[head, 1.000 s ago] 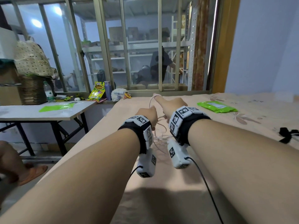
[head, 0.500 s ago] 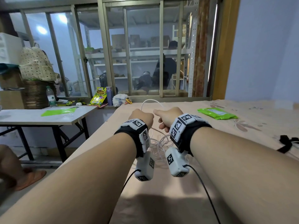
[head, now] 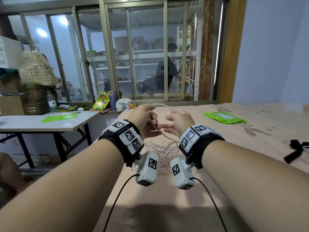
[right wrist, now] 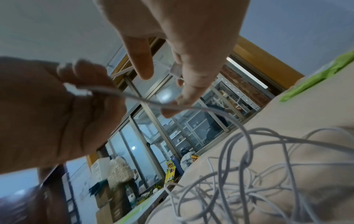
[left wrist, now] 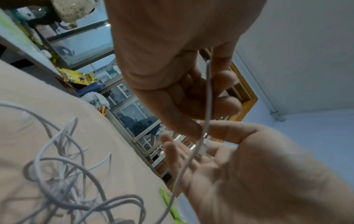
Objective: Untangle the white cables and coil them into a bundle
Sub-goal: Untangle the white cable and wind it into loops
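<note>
A tangle of white cables (head: 158,148) lies on the peach bed sheet just beyond my wrists, also in the left wrist view (left wrist: 63,174) and the right wrist view (right wrist: 249,174). My left hand (head: 153,114) is raised above it, fingers curled round one strand (left wrist: 208,91) near a plug (right wrist: 80,91). My right hand (head: 172,118) faces it, pinching a small white plug (right wrist: 175,69) between thumb and forefinger while the other fingers stay loosely extended. A short arc of cable (head: 164,106) spans from one hand to the other, and a strand drops from the left hand down to the tangle.
A green packet (head: 224,117) lies on the bed to the far right and a black strap (head: 296,149) at the right edge. A white table (head: 50,123) stands left of the bed, below a barred window. Another person's hand (head: 8,174) shows at lower left.
Both hands have risen off the tangle and turned palm to palm. The right hand's fingers have uncurled, and a loop of cable now arcs between the hands.
</note>
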Tool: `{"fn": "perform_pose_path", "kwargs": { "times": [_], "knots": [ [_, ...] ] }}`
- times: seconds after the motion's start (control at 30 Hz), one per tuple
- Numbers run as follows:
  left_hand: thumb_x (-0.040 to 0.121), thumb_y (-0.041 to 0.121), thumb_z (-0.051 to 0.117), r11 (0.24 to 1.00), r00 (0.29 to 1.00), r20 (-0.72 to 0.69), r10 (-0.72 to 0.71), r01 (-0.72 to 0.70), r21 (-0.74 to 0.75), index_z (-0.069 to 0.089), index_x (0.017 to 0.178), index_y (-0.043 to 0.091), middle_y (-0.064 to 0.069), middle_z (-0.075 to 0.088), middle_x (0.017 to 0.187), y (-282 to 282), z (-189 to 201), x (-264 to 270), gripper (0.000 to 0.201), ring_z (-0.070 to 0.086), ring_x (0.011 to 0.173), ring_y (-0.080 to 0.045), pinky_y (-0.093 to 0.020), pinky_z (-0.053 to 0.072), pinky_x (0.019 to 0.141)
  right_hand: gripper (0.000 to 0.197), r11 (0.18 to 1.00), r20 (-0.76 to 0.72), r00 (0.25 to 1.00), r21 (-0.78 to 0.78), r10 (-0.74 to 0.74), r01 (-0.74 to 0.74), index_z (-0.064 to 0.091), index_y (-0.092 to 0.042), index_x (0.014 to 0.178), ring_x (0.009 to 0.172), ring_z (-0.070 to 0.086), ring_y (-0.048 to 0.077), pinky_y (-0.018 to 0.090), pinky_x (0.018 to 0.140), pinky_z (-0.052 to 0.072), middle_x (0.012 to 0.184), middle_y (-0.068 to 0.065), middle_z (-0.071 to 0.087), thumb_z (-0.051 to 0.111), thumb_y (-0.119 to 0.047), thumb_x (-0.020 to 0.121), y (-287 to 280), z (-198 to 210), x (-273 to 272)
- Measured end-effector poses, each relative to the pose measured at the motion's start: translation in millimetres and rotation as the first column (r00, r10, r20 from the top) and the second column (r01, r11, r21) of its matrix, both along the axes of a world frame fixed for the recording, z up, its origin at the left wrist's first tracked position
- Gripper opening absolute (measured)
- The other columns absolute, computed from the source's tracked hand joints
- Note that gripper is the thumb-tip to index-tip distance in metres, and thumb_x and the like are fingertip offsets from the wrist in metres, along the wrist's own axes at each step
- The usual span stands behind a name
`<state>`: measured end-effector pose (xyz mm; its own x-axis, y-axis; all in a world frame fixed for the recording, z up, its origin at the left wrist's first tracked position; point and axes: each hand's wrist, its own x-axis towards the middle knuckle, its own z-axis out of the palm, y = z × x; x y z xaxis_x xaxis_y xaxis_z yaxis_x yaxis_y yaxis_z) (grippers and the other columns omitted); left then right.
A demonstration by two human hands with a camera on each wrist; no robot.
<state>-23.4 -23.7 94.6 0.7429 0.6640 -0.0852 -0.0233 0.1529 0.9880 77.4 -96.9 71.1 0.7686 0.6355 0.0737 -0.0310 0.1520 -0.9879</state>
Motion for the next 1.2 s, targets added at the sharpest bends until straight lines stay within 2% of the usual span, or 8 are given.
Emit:
{"fn": "perform_pose_path", "kwargs": {
  "times": [0.07, 0.23, 0.4, 0.6, 0.77, 0.9, 1.03, 1.2],
  "knots": [
    [0.091, 0.031, 0.046, 0.995, 0.995, 0.058, -0.082, 0.085, -0.043, 0.045, 0.056, 0.012, -0.002, 0.039, 0.044, -4, 2, -2, 0.039, 0.049, 0.043, -0.02, -0.03, 0.05, 0.063, 0.035, 0.997, 0.008, 0.997, -0.031, 0.071, -0.071, 0.047, -0.022, 0.119, 0.069, 0.061, 0.025, 0.038, 0.066, 0.053, 0.096, 0.014, 0.06, 0.046, -0.004, 0.089, 5, -7, -4],
    [0.094, 0.029, 0.042, 0.979, 0.97, 0.224, -0.094, 0.131, -0.158, 0.055, 0.068, 0.008, 0.001, 0.036, 0.041, -6, 3, -4, 0.036, 0.043, 0.037, -0.016, -0.026, 0.045, 0.056, 0.03, 0.948, 0.052, 0.976, -0.256, 0.21, -0.19, 0.062, -0.018, 0.097, 0.066, 0.067, 0.034, 0.016, 0.043, 0.043, 0.101, 0.009, 0.069, 0.046, -0.043, 0.092, -4, -8, -22],
    [0.095, 0.036, 0.045, 0.966, 0.947, 0.303, -0.108, 0.172, -0.191, 0.065, 0.101, 0.003, 0.0, 0.048, 0.056, -2, -1, -5, 0.04, 0.046, 0.045, -0.014, -0.025, 0.039, 0.056, 0.059, 0.936, 0.097, 0.962, -0.273, 0.255, -0.22, 0.064, -0.023, 0.092, 0.046, 0.054, 0.026, 0.025, 0.044, 0.037, 0.074, 0.015, 0.073, 0.035, -0.075, 0.083, -6, -13, -21],
    [0.091, 0.065, 0.037, 0.938, 0.989, 0.145, 0.03, -0.078, 0.337, 0.069, 0.108, 0.012, -0.002, 0.066, 0.077, -1, -3, 2, 0.064, 0.06, 0.071, -0.018, -0.037, 0.046, 0.079, 0.068, 0.967, 0.139, 0.966, -0.163, 0.22, -0.197, 0.07, -0.021, 0.09, 0.062, 0.049, 0.026, 0.025, 0.045, 0.031, 0.081, 0.012, 0.074, 0.033, -0.077, 0.081, -4, -24, -17],
    [0.088, 0.073, 0.009, 0.678, 0.989, -0.053, 0.139, -0.056, 0.733, 0.069, 0.118, 0.019, -0.002, 0.067, 0.116, 11, -18, 0, 0.086, 0.057, 0.112, -0.018, -0.036, 0.033, 0.095, 0.068, 0.99, 0.226, 0.964, -0.041, 0.142, -0.137, 0.071, -0.001, 0.074, 0.044, 0.037, 0.016, 0.025, 0.049, 0.03, 0.042, 0.001, 0.046, 0.049, -0.064, 0.086, -11, -18, -17],
    [0.089, 0.072, 0.008, 0.806, 1.0, -0.012, 0.025, -0.013, 0.592, 0.076, 0.091, 0.012, -0.009, 0.075, 0.1, 11, -26, 0, 0.091, 0.068, 0.101, -0.017, -0.032, 0.036, 0.096, 0.059, 1.0, 0.262, 0.965, 0.02, -0.013, 0.009, 0.066, -0.008, 0.063, 0.036, 0.039, 0.011, 0.027, 0.056, 0.035, 0.034, -0.006, 0.043, 0.048, -0.057, 0.089, -4, -12, -11],
    [0.103, 0.047, 0.021, 0.921, 0.974, 0.183, 0.132, -0.188, 0.341, 0.06, 0.068, 0.002, -0.019, 0.066, 0.076, 9, -24, 6, 0.07, 0.064, 0.071, -0.026, -0.018, 0.049, 0.062, 0.045, 0.999, 0.347, 0.937, 0.039, -0.042, 0.03, 0.062, -0.015, 0.057, 0.044, 0.038, 0.014, 0.03, 0.058, 0.035, 0.037, -0.008, 0.041, 0.051, -0.039, 0.093, 3, -11, -7],
    [0.099, 0.058, 0.01, 0.94, 0.999, 0.048, -0.016, -0.001, 0.342, 0.062, 0.101, -0.008, -0.019, 0.066, 0.103, 16, -26, 3, 0.084, 0.061, 0.091, -0.014, -0.034, 0.035, 0.083, 0.033, 0.982, 0.433, 0.884, -0.007, 0.175, -0.191, 0.065, -0.007, 0.059, 0.044, 0.034, 0.015, 0.025, 0.048, 0.032, 0.042, -0.001, 0.04, 0.055, -0.012, 0.091, -6, -3, -12]
  ]
}}
